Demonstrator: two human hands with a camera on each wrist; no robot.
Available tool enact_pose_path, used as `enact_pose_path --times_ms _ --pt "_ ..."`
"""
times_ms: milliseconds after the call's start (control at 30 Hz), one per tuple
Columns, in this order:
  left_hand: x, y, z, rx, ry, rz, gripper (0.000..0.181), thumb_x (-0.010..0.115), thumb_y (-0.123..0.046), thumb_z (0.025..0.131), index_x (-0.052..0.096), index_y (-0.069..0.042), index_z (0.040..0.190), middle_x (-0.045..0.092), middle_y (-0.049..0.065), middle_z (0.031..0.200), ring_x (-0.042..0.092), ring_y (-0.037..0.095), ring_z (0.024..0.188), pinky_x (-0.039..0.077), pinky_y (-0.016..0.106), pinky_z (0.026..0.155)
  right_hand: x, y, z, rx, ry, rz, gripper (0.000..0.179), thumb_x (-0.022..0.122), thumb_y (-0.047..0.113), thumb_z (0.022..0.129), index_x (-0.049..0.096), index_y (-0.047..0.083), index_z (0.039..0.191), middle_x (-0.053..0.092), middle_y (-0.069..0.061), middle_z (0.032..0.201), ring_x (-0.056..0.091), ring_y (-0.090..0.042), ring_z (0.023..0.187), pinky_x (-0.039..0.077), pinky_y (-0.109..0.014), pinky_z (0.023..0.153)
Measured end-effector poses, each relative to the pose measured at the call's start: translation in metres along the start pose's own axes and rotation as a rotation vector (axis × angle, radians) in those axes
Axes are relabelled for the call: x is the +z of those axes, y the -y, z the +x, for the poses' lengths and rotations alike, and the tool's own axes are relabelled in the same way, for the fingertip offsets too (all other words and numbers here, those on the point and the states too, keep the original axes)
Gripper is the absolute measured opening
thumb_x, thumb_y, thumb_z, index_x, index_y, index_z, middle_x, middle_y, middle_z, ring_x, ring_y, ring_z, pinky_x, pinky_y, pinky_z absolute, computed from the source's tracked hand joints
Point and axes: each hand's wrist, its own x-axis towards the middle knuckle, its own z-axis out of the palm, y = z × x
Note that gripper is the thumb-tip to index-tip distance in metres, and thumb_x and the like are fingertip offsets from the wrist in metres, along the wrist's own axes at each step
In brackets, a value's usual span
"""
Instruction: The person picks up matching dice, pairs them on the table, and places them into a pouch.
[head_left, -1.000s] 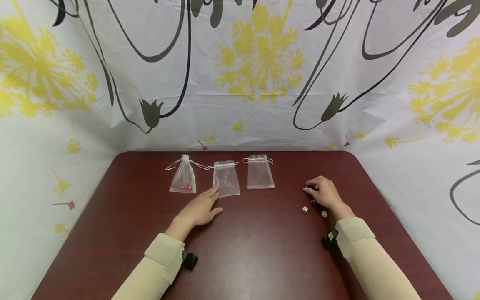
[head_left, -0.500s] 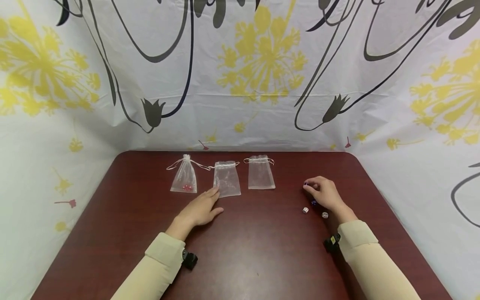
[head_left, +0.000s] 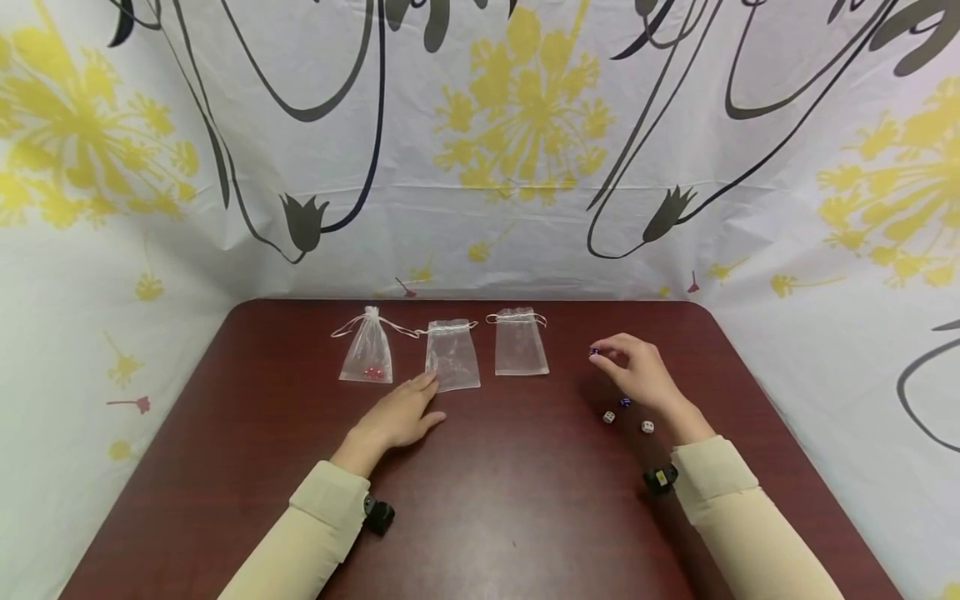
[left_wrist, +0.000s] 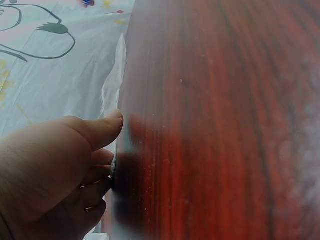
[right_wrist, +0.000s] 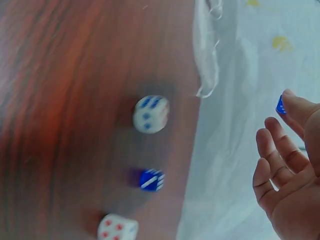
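Between thumb and index finger, my right hand (head_left: 643, 373) pinches a small blue die (head_left: 594, 352), raised above the table. The right wrist view also shows this held blue die (right_wrist: 280, 104), the other fingers loosely bent. Below that hand, a second blue die (head_left: 626, 402) lies on the table near two white dice, one on the left (head_left: 609, 417) and one on the right (head_left: 648, 427). My left hand (head_left: 397, 412) lies flat with spread fingers, its fingertips on the lower left corner of the middle sheer drawstring bag (head_left: 455, 360), which looks flat.
Left of the middle bag is a drawn-up sheer bag (head_left: 367, 350) with red dice (head_left: 373, 372) inside. Another flat sheer bag (head_left: 521, 350) lies to the right. A patterned white cloth (head_left: 480, 250) stands behind the dark red table (head_left: 480, 500).
My right hand has lifted the blue die off the table and moved slightly left and away from me. The left hand has stayed on the middle bag.
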Motion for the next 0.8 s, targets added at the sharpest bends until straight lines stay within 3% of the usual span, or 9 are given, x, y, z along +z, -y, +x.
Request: enact_pose_path --times_ms 300,533,800 --pt "-0.002 -0.001 -0.001 0.013 -0.004 -0.001 0.062 0.06 -0.036 0.103 0.045 0.002 0.15 0.032 0.016 0.162 0.031 0.033 0.149 0.027 0.047 0.121 0.01 0.026 0.006 -0.111 -0.008 0.041 0.014 0.078 0.006 0.089 0.076 0.007 0.103 0.072 0.0 0.097 0.065 -0.014 0.082 0.053 -0.041 0.071" --pt "0.0 0.001 0.0 0.022 -0.015 0.005 0.063 0.06 -0.036 0.103 0.045 0.002 0.15 0.032 0.016 0.162 0.031 0.033 0.149 0.027 0.047 0.121 0.031 0.045 0.008 -0.199 0.018 0.083 0.016 0.08 0.004 0.086 0.076 0.005 0.102 0.072 -0.001 0.094 0.066 -0.013 0.08 0.052 -0.035 0.069" --pt "0.003 0.002 -0.003 0.04 -0.037 -0.011 0.061 0.06 -0.034 0.103 0.045 0.002 0.15 0.03 0.016 0.163 0.03 0.032 0.149 0.027 0.047 0.121 0.056 0.07 0.012 -0.244 0.064 0.138 0.014 0.079 0.004 0.087 0.075 0.004 0.1 0.069 0.0 0.09 0.063 -0.011 0.08 0.053 -0.034 0.068"
